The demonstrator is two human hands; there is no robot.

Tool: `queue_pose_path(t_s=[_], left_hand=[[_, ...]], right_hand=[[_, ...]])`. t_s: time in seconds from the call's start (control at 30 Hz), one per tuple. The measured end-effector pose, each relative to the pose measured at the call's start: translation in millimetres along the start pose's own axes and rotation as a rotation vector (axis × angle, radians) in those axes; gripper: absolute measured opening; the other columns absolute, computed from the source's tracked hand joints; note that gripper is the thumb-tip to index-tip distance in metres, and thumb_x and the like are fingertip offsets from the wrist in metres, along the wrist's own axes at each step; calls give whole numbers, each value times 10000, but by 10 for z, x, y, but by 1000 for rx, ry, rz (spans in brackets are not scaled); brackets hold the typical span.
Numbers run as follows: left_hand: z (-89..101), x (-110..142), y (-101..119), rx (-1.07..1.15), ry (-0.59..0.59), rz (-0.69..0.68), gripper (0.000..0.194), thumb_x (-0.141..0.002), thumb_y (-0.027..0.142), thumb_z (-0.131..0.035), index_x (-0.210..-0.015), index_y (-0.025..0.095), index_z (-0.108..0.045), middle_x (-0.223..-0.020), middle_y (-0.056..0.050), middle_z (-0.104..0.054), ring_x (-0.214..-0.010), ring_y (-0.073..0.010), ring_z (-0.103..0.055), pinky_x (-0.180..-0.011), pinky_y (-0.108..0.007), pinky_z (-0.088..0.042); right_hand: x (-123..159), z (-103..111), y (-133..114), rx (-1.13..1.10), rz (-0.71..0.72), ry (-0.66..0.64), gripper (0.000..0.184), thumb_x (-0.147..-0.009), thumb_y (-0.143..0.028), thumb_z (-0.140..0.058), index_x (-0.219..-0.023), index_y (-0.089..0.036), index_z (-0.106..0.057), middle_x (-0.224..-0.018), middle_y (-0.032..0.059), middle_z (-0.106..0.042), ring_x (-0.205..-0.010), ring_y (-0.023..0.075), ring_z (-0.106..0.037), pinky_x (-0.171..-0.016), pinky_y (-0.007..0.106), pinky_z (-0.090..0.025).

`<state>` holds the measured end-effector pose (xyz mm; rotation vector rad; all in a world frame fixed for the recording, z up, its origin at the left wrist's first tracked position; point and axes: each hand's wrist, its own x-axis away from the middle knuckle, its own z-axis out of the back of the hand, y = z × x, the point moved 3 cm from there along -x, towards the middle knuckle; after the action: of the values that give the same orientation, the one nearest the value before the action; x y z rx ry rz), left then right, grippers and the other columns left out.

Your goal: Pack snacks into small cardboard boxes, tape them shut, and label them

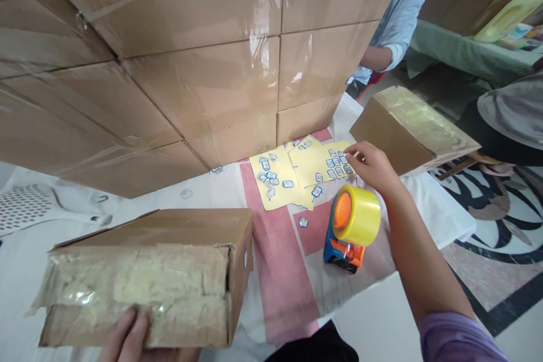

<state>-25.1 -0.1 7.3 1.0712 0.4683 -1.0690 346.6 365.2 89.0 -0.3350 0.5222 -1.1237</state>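
Note:
At the lower left, my left hand (131, 339) grips a cardboard box (139, 280) from below, fingers against its taped face; the thumb is hidden. My right hand (371, 165) is at the right edge of a yellow sheet (311, 167), fingertips pinched together beside a cluster of small blue-edged paper labels (338, 164). Whatever lies between those fingertips is too small to make out. Another yellow sheet (280, 195) with scattered labels overlaps on the left. A tape dispenser (343, 254) with a yellow roll of tape (365, 215) stands close to my right forearm.
A tall stack of taped cartons (203, 90) walls off the back. A white perforated scoop (38, 209) lies at left on the white cloth (169, 198). Another carton (411, 130) stands at right. A person in a light blue sleeve (403, 17) is behind the stack; another sits at far right.

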Motion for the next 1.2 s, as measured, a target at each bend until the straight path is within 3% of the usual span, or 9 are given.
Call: queue_pose_path(t_s=[0.1, 0.27, 0.4, 0.5, 0.67, 0.87, 0.97, 1.07, 1.2], left_hand=[[3, -45, 118, -72, 154, -182, 861, -658, 413, -797, -1470, 405, -511, -1124, -70, -459, -877, -291, -525, -1025, -621, -445], [-40, -159, 230, -111, 175, -188, 742, -712, 353, -753, -1422, 358, -538, -1107, -71, -478, -847, -273, -535, -975, -591, -483], [-33, -164, 243, -118, 164, -191, 622, -741, 374, -727, -1337, 338, -553, -1088, -66, -473, -837, -261, -532, -958, -559, -489], [-32, -142, 211, -118, 179, -189, 562, -747, 369, -716, -1289, 335, -570, -1049, -54, -468, -827, -248, -537, -969, -532, -490], [-46, -144, 205, -101, 209, -149, 498, -740, 362, -712, -1220, 333, -584, -1048, -53, -483, -860, -264, -545, -979, -547, -492], [-40, -154, 215, -72, 204, -194, 449, -757, 381, -757, -1150, 278, -566, -1050, -64, -477, -917, -263, -544, -980, -537, -501], [-25, -117, 176, -72, 166, -174, 479, -762, 387, -774, -1168, 273, -545, -1073, -61, -469, -925, -248, -555, -991, -520, -508], [-15, -94, 162, -44, 124, -171, 528, -763, 364, -794, -1222, 269, -550, -1098, -67, -467, -952, -246, -563, -1007, -501, -505], [-26, -116, 192, -20, 119, -174, 559, -776, 338, -803, -1271, 266, -553, -1121, -67, -461, -967, -231, -558, -992, -455, -517]], right_hand=[[36, 102, -588, -30, 172, -76, 169, -952, -288, -555, -1003, -213, -698, -989, 74, -712, -753, 191, -622, -701, 330, -477], [-75, -180, -1461, 159, 469, -567, 321, -972, -131, -505, -1198, -245, -702, -1167, 65, -725, -973, 226, -681, -726, 308, -438], [-308, -505, -1622, 565, 434, -893, 386, -877, -20, -560, -1167, -209, -731, -1117, 101, -729, -869, 241, -692, -640, 310, -369], [-395, -635, -1623, 693, 415, -989, 357, -864, -52, -600, -1166, -197, -722, -1013, 96, -738, -817, 241, -685, -607, 307, -339], [-397, -912, -1574, 614, 646, -874, 578, -842, -16, -594, -1365, -261, -591, -1101, 100, -715, -818, 209, -656, -574, 302, -276], [-412, -1152, -1454, 469, 851, -763, 193, -913, -61, -521, -988, -204, -626, -1032, 77, -658, -697, 163, -561, -573, 308, -219], [-411, -1082, -1413, 263, 786, -656, 106, -962, -130, -491, -956, -190, -579, -1079, 89, -640, -719, 161, -555, -595, 294, -271], [-323, -906, -1366, -123, 550, -565, 73, -957, -175, -506, -896, -211, -519, -897, 21, -626, -699, 148, -549, -634, 270, -356], [-39, -684, -1334, -495, 303, -534, 84, -936, -210, -548, -881, -233, -489, -715, -51, -525, -595, 123, -471, -582, 248, -366]])
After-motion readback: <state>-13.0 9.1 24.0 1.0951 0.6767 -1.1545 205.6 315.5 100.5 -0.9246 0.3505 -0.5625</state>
